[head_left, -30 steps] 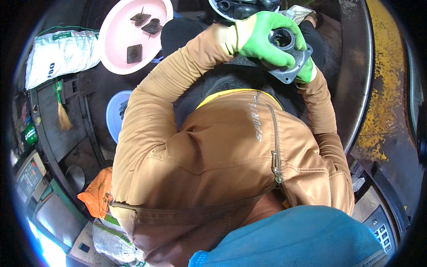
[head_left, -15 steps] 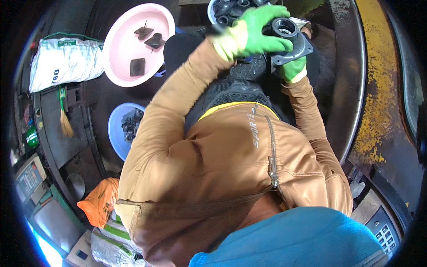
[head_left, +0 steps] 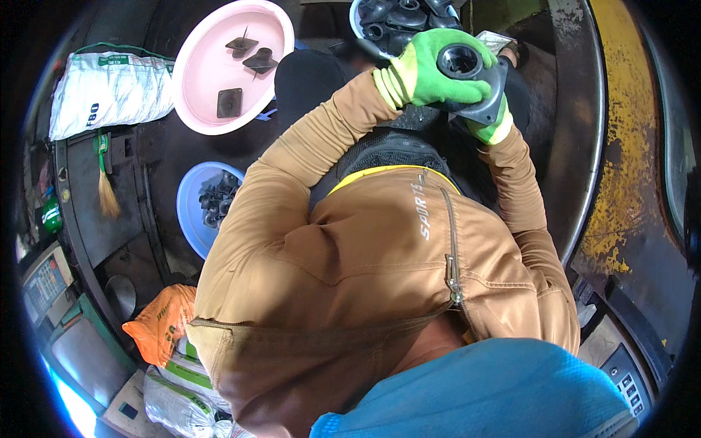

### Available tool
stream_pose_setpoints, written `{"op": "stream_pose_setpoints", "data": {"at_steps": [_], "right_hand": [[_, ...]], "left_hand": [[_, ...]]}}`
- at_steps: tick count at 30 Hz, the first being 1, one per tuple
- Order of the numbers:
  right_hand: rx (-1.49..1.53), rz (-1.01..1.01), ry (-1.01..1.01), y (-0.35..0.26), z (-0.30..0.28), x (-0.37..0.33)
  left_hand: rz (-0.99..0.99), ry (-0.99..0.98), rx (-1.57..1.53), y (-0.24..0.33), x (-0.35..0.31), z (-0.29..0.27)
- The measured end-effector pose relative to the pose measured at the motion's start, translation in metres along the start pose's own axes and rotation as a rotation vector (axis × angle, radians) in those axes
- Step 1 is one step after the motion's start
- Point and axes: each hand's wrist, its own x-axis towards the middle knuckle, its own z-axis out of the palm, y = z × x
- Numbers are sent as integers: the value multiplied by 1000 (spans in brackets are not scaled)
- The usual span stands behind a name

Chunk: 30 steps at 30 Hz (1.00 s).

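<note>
In both green-gloved hands is a black rubber boot (head_left: 482, 111) with a round open collar and a flat, square-cornered flange with holes at the corners. My left hand (head_left: 427, 73) is closed round the collar, fingers along its far side and thumb across the near side. My right hand (head_left: 498, 127) grips the flange from below; most of its fingers are hidden under the part. Just beyond my hands, a light blue tub (head_left: 356, 25) holds several similar black rubber parts (head_left: 401, 20).
To the left, a pink basin (head_left: 191, 109) holds three dark flanged pieces. Below it, a blue basin (head_left: 187, 212) contains small black parts. A white sack (head_left: 109, 91), hand broom (head_left: 108, 196) and orange bag (head_left: 164, 321) lie farther left. Rusty yellow metal (head_left: 621, 139) stands at right.
My left hand's spread thumb and fingers have closed in round the boot's collar. The boot has turned and tilted a little. My right hand still supports it from below.
</note>
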Motion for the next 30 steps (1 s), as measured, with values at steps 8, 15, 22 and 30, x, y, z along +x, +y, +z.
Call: {"op": "stream_pose_setpoints", "data": {"at_steps": [8, 15, 22, 30], "right_hand": [[240, 44, 194, 28, 3, -9], [-167, -57, 412, 1, 18, 3], [-165, -105, 108, -25, 2, 5], [205, 63, 0, -6, 4, -21]], "left_hand": [[-119, 67, -9, 5, 4, 6], [73, 360, 222, 7, 3, 34], [92, 6, 153, 20, -2, 10], [23, -157, -9, 20, -1, 1]]}}
